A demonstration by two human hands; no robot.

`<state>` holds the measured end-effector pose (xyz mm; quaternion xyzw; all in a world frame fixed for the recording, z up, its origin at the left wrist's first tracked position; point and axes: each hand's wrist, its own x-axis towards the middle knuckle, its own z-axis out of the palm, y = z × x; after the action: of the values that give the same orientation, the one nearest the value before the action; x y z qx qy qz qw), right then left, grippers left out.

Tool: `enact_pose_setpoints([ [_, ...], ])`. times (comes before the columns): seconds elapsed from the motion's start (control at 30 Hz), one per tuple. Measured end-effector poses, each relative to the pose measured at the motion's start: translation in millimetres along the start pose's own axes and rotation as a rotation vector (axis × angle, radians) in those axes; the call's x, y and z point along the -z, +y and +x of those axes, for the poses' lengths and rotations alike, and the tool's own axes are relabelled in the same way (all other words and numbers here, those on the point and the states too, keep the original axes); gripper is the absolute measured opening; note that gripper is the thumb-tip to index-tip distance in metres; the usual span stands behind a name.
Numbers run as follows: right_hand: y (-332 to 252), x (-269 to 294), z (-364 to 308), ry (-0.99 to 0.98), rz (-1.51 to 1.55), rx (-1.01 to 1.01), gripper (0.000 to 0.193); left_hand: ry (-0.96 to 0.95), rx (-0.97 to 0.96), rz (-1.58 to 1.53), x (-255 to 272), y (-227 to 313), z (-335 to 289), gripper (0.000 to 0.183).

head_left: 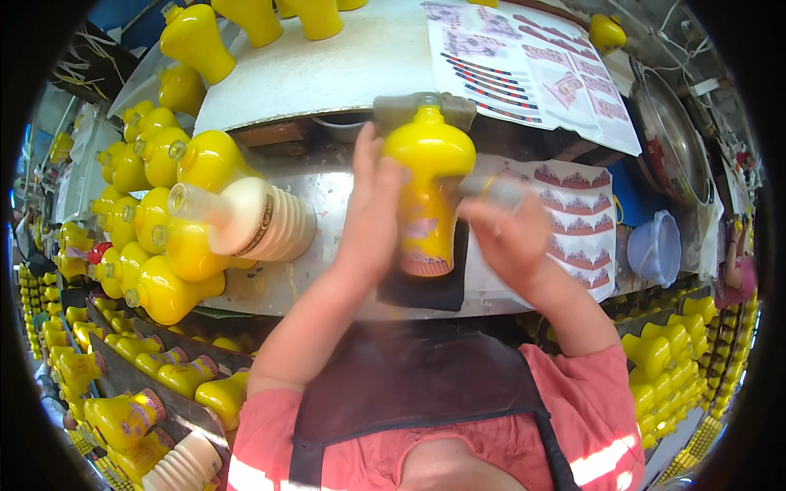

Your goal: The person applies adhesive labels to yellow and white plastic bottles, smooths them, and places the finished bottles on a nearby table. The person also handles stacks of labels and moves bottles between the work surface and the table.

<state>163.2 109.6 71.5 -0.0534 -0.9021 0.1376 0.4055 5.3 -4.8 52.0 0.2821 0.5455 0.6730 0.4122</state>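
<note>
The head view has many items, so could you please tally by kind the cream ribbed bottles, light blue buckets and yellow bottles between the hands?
Cream ribbed bottles: 2
Light blue bucket: 1
Yellow bottle between left hand and right hand: 1
Total: 4

central waisted bottle: yellow, purple motif, pink base | ribbed bottle: cream, dark band | bucket: lavender-blue

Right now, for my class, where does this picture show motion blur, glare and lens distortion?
In the head view, motion blur smears the right hand and the grey tool it holds; highlights shine on the yellow bottle, and sunlight bleaches patches on the pink sleeves; same view, fisheye distortion bows the near edge of the white board.
</note>
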Motion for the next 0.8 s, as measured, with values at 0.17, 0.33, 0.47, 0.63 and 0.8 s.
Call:
enact_pose_setpoints([
  [0.17, -29.8, 1.6, -24.2, -0.122, 0.244, 0.044, 0.030, -0.054, 0.134, -0.285, -6.4, 0.3, 9.7, 0.065],
  [0.33, -5.5, 18.2, -20.5, -0.019, 0.427, -0.761, 0.018, 0.051, 0.145, -0.227, -4.9, 2.6, 18.4, 0.063],
  [0.47, 10.6, 8.3, -10.9, -0.076, 0.576, -1.131, 0.037, 0.007, 0.025, -0.142, -10.9, 1.8, 2.8, 0.064],
  [0.63, -5.1, -5.3, -2.2, -0.201, 0.353, -0.904, 0.069, -0.062, 0.173, -0.402, -4.3, -5.9, 23.0, 0.065],
  [0.8, -0.6, 5.8, 14.9, -0.282, 0.249, -0.911, 0.071, -0.007, 0.049, -0.122, -3.8, -11.9, 13.5, 0.069],
])
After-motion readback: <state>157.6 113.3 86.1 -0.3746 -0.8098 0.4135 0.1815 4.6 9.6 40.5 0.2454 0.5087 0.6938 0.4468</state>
